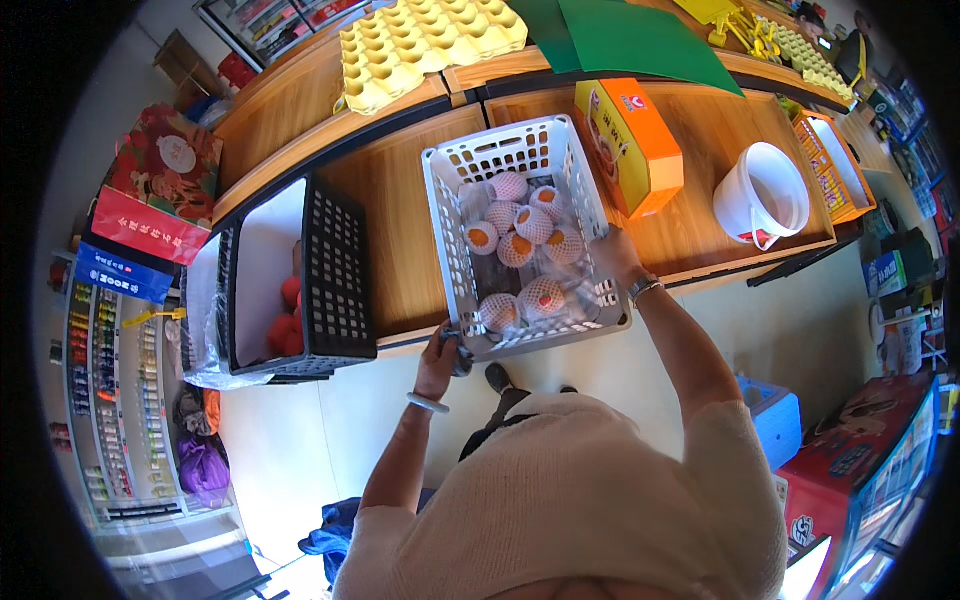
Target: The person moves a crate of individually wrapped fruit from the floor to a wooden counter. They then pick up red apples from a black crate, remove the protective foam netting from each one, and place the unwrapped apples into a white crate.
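A white plastic basket (441, 225) with slotted walls rests at the front of the wooden display table, its near end over the edge. In it lie several round orange fruits (533, 224) in pink foam nets, some near clear plastic wrapping. My left hand (435, 365) is closed around a dark grey cloth (462, 358) against the near left corner of the basket. My right hand (618, 256) grips the basket's right side; its fingertips are partly hidden by the wall.
A black crate (337, 277) holding red fruits stands at left. Right of the basket are an orange-yellow carton (637, 150) and a white bucket (761, 195). Behind lie a yellow egg tray (431, 45) and green sheets (637, 45). A blue box (772, 424) sits at lower right.
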Demonstrator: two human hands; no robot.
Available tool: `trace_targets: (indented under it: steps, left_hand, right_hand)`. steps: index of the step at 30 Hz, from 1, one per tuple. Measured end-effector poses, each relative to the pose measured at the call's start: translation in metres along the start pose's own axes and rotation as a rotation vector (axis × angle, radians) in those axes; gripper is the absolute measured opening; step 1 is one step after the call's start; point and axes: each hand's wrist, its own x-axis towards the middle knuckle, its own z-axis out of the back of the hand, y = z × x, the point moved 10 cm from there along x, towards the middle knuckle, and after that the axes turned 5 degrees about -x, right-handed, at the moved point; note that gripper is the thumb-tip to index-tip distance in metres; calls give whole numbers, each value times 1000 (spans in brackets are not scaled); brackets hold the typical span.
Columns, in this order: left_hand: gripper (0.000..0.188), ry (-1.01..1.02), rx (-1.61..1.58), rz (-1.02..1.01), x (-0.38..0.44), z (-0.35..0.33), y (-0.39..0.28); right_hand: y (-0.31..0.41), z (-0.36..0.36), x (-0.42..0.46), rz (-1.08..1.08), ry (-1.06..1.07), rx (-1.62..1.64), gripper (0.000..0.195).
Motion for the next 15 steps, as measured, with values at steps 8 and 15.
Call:
trace_targets:
  steps: [8, 15]
  left_hand:
    - [30, -271, 134, -312, -34, 47, -20]
    - [45, -196, 661, -618, -51, -43, -65]
  right_hand:
    - [2, 0, -1, -19, 39, 12, 34]
    - [-10, -13, 3, -34, 133, 54, 40]
